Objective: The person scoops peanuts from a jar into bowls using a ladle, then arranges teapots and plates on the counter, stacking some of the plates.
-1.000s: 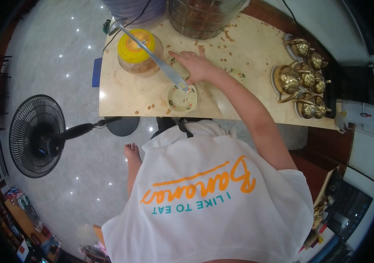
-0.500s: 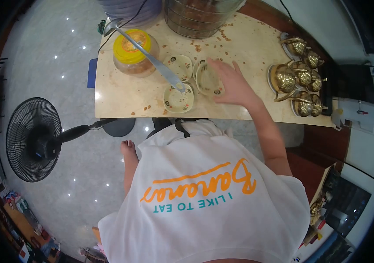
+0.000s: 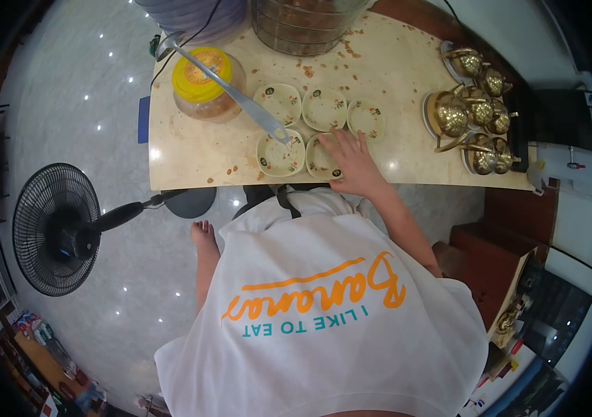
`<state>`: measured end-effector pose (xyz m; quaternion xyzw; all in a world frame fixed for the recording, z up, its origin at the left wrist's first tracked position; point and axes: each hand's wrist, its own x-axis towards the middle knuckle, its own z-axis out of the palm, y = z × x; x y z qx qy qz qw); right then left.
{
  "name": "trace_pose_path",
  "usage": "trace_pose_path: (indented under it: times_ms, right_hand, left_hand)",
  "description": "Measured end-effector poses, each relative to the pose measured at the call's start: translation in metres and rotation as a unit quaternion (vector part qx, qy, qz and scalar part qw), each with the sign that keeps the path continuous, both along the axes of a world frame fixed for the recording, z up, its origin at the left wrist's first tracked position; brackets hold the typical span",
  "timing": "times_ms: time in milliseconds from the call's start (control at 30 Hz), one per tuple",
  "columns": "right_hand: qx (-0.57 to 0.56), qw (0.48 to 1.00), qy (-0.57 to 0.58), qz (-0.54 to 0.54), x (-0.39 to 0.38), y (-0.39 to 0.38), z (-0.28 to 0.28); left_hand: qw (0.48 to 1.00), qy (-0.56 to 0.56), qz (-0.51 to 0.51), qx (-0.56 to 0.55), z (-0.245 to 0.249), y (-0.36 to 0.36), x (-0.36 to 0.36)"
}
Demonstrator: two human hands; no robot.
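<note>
My right hand [image 3: 353, 163] grips a small patterned dish [image 3: 319, 161] by its right side, fingers over the rim, near the table's front edge. Left of it sits a matching dish [image 3: 275, 158], with a metal ladle's [image 3: 237, 97] handle end above it. Behind stand more dishes: one at the left [image 3: 278, 104], one in the middle [image 3: 323, 109], one at the right [image 3: 366, 119]. The ladle rests across the yellow lid of a jar [image 3: 205, 110]. My left hand [image 3: 203, 233] hangs low beside my body, holding nothing that I can see, fingers slightly apart.
Several gold teapots [image 3: 448, 115] stand on the right of the table [image 3: 407, 62]. A wire-bound bucket [image 3: 303, 28] and a purplish tub [image 3: 202, 17] are at the back. Small brown bits lie scattered about. A black fan [image 3: 56, 229] stands on the floor at left.
The stacked dishes under my right hand have been spread apart into separate places. My right hand has come down and nearer, onto the front dish. The ladle and jar stay put.
</note>
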<state>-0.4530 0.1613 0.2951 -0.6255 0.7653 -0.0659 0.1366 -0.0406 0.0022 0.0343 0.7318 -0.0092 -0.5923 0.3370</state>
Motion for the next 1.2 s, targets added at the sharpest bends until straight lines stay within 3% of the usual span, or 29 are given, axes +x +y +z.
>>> trace_pose_path:
  times_ms: [333, 433, 467, 500, 567, 633, 700, 767, 900, 967, 1067, 1200]
  right_hand:
    - [-0.038, 0.996, -0.034, -0.075, 0.004, 0.006, -0.005]
    - [-0.110, 0.981, -0.095, -0.128, 0.009, -0.014, 0.007]
    - [-0.144, 0.969, -0.152, -0.134, 0.011, -0.022, 0.011]
    - [-0.176, 0.952, -0.209, -0.139, 0.013, -0.030, 0.016]
    - [-0.189, 0.954, -0.209, -0.107, 0.021, -0.057, 0.032]
    - [-0.201, 0.954, -0.217, -0.054, 0.027, -0.088, 0.053]
    - [-0.231, 0.947, -0.221, -0.021, 0.035, -0.115, 0.070]
    - [-0.289, 0.932, -0.218, 0.020, 0.039, -0.135, 0.072]
    - [-0.309, 0.938, -0.119, 0.102, 0.042, -0.153, 0.072]
    - [-0.269, 0.948, -0.011, 0.168, 0.043, -0.154, 0.078]
    - [-0.246, 0.941, 0.056, 0.226, 0.039, -0.161, 0.073]
    - [-0.327, 0.915, 0.043, 0.232, 0.035, -0.159, 0.080]
  left_hand:
    - [1.000, 0.007, 0.000, -0.012, 0.004, 0.004, 0.007]
    - [0.991, -0.107, 0.011, -0.081, 0.044, -0.019, -0.011]
    - [0.970, -0.198, 0.033, -0.136, 0.086, -0.030, -0.034]
    - [0.940, -0.275, -0.012, -0.204, 0.105, -0.043, -0.042]
    - [0.840, -0.419, -0.100, -0.331, 0.136, -0.070, -0.054]
    - [0.780, -0.385, -0.148, -0.471, 0.188, -0.089, -0.086]
    - [0.718, -0.349, -0.266, -0.541, 0.216, -0.115, -0.111]
    - [0.625, -0.284, -0.345, -0.640, 0.248, -0.130, -0.148]
    - [0.511, -0.212, -0.466, -0.691, 0.285, -0.147, -0.206]
    - [0.482, -0.185, -0.502, -0.694, 0.291, -0.150, -0.222]
    - [0.463, -0.163, -0.528, -0.693, 0.296, -0.159, -0.229]
    - [0.456, -0.134, -0.539, -0.696, 0.304, -0.164, -0.230]
